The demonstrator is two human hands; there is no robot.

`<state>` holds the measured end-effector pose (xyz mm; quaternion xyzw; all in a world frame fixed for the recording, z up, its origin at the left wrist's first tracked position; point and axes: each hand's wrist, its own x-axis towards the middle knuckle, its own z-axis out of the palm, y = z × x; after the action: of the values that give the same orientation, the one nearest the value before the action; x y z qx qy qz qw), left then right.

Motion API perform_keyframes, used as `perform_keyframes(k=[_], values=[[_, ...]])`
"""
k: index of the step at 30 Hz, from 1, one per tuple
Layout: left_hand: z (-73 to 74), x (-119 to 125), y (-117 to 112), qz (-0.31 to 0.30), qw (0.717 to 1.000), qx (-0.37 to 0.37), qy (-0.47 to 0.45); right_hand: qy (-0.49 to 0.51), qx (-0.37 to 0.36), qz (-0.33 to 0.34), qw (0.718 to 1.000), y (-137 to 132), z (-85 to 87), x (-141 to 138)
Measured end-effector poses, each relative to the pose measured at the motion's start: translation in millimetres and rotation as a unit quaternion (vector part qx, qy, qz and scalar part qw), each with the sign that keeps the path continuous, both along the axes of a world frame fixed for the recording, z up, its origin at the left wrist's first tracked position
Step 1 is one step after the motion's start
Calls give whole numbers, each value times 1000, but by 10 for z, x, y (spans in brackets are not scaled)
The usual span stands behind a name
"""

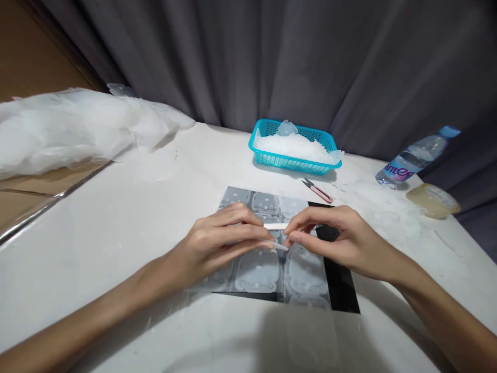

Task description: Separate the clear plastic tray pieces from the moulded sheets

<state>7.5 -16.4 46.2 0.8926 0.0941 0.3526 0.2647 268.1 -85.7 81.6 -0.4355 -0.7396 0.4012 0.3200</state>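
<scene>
My left hand point(233, 233) reaches in over the middle of the table, its fingers closed around a thin translucent white plastic piece point(275, 226). A pale pointed edge point(280, 246) pokes out below its fingertips. Opposite it, my right hand point(322, 233) has thumb and fingers pinched at the right end of that piece. Beneath both hands, clear plastic sheets with rounded square shapes point(258, 269) lie on a black mat point(341, 285). The fingers partly hide the piece, so its full shape cannot be made out.
Behind the hands stands a turquoise basket point(297, 165) of white translucent pieces. Pink-handled thread snips point(318, 191) lie before it. At right are a water bottle point(415, 155) and a yellowish tub point(433, 201). A large white plastic bundle point(77, 127) covers the left, near cardboard point(34, 194).
</scene>
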Motion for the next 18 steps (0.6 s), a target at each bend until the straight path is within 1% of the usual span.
perform_keyframes(k=[3, 11, 18], values=[[4, 26, 1, -9, 1000, 5, -2, -2, 4, 12, 1000, -35, 23, -48], [17, 48, -13, -15, 1000, -3, -4, -7, -12, 17, 1000, -69, -22, -91], [13, 33, -38, -18, 999, -34, 6, 0, -19, 11, 1000, -69, -60, -104]])
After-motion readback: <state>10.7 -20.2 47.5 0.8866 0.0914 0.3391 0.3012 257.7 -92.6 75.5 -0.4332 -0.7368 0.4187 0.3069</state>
